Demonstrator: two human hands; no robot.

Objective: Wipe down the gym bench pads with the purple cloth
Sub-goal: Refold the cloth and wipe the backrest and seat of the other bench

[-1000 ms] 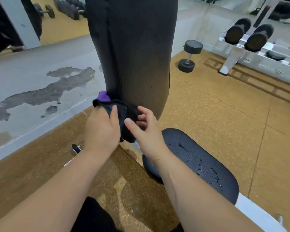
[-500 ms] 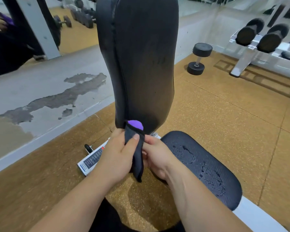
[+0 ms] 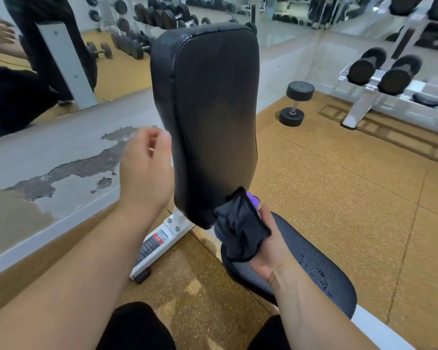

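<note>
Purple cloth (image 3: pixel 240 231) lies bunched in the grip of the right hand (image 3: pixel 272 253).

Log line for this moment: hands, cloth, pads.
left hand: raised beside back pad, empty | right hand: holds purple cloth at back pad's lower end | seat pad: droplets on it

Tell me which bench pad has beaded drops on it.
The seat pad, lying flat by the right hand; drops bead near its right edge. The back pad stands upright.
</note>
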